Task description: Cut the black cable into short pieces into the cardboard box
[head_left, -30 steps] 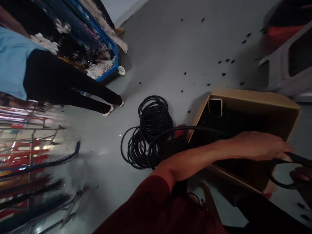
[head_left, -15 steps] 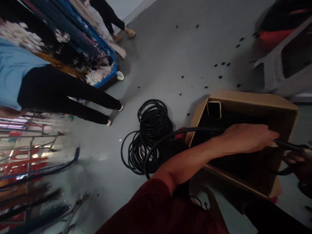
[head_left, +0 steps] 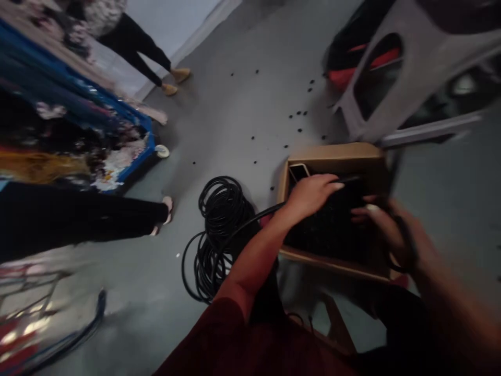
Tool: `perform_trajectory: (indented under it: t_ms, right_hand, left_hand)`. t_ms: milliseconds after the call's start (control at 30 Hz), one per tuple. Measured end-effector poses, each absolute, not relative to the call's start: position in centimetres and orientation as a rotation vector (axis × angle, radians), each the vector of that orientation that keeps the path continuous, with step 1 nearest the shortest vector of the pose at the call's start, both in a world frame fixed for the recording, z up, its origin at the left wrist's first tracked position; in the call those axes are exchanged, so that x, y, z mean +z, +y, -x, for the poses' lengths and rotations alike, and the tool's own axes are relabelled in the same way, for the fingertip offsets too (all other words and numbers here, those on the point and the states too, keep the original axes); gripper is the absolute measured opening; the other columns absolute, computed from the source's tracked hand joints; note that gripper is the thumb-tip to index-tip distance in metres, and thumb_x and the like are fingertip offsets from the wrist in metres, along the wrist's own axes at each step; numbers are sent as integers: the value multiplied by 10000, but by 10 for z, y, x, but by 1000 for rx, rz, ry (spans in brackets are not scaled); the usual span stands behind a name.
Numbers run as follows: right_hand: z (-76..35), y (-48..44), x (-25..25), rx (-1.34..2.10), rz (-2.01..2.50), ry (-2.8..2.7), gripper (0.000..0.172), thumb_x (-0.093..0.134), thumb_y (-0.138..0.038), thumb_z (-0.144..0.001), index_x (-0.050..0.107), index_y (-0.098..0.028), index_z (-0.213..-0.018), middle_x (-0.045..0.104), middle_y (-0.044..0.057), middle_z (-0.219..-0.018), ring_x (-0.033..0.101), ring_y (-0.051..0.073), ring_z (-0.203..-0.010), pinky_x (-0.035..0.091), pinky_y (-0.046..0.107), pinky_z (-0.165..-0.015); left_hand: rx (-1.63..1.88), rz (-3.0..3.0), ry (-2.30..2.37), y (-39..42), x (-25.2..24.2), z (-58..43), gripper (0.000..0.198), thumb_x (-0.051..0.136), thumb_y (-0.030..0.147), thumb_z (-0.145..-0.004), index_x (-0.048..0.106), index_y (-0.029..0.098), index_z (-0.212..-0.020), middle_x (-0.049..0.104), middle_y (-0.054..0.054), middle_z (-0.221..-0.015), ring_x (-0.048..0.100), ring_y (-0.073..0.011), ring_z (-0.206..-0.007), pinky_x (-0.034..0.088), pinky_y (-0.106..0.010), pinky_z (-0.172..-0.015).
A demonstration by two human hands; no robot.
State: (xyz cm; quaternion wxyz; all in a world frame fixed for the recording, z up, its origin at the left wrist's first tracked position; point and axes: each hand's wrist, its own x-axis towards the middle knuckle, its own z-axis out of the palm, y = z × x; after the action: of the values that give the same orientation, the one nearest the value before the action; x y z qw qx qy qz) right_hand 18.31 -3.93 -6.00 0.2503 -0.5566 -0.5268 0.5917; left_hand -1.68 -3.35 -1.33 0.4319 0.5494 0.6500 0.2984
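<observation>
My left hand, its fingers closed, is over the cardboard box, gripping a black cable. The cable, which could also be a thin hose, runs back along my forearm to a coiled heap on the floor. Over the box's right part is my right hand, smeared by motion, fingers pointing left. A curved black strip loops across its back near the wrist; what its fingers hold, if anything, is unclear. Dark contents, too dim to make out, fill the box. A phone-like rectangle sits in its far left corner.
A grey plastic stool stands beyond the box, near a red and black bundle. Small black bits dot the floor. Left are a loaded blue cart, one person's dark-trousered legs and another person's leg.
My view has swung right, so the box and coil appear further left. Both hands have come over the box. The cable stretch between them no longer shows clearly.
</observation>
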Motion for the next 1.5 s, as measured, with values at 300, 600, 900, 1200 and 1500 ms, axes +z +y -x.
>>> perform_trajectory:
  t_ms: [300, 600, 900, 1200, 1500]
  right_hand:
    - [-190, -46, -50, 1259, 1657, -2090, 534, 491, -559, -862, 502, -208, -1263, 697, 99, -969, 660, 287, -871, 473, 341, -694]
    - [-190, -39, -38, 1330, 1574, -2091, 532, 507, -543, -860, 469, -180, -1247, 671, 122, -1062, 646, 290, -942, 466, 355, -737]
    - [-194, -36, -36, 1279, 1567, -2099, 492, 501, -533, -872, 490, -178, -1213, 639, 132, -1089, 627, 278, -942, 449, 360, -752]
    - [-192, -34, -40, 1163, 1586, -2109, 458, 528, -503, -871, 478, -184, -1196, 624, 141, -1134, 618, 298, -997, 456, 383, -777]
    - [-192, -32, -35, 1287, 1497, -2056, 466, 525, -524, -870, 477, -183, -1185, 624, 139, -1119, 620, 282, -976, 467, 384, -785]
  left_hand:
    - [923, -1063, 1575, -19, -25, 27, 395, 540, 231, -849, 618, 160, -1230, 570, 20, -726, 411, -47, -541, 333, -190, -532]
    - [1001, -883, 1418, -13, -20, 9, 289, 525, 251, -886, 599, 146, -1144, 492, 29, -695, 371, -38, -510, 275, -188, -485]
    - [978, -840, 1377, -14, -29, -3, 375, 588, 273, -846, 582, 141, -1197, 513, 32, -691, 365, -32, -507, 270, -176, -477]
    - [968, -889, 1381, -14, -31, -9, 428, 626, 326, -830, 591, 154, -1221, 518, 33, -684, 369, -38, -508, 280, -189, -482]
    - [945, -983, 1415, -15, -29, -6, 425, 607, 320, -846, 603, 176, -1246, 529, 24, -695, 404, -50, -546, 332, -192, -530]
